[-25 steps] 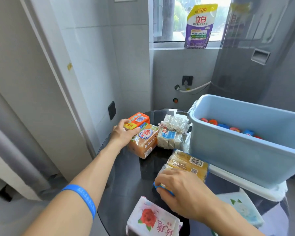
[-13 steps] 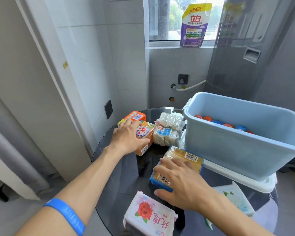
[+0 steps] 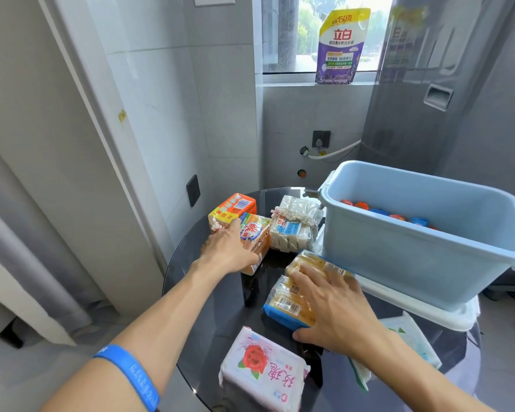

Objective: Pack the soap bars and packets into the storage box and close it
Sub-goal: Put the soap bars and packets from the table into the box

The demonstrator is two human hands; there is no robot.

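Storage box (image 3: pixel 405 257), open, on the table's right: beside it the right hand (image 3: pixel 336 310) has spread from one corner over both yellow soap packs (image 3: pixel 289 301), left hand (image 3: pixel 229 251) now gripping the orange pack (image 3: pixel 257 236); lifts imminent.

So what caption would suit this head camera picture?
Left hand on an orange soap pack, right hand on a yellow soap pack, beside the open blue storage box.

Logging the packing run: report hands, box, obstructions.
Left hand on orange soap pack, right hand on yellow soap pack; grips unclear. Storage box open. Nothing blocking.
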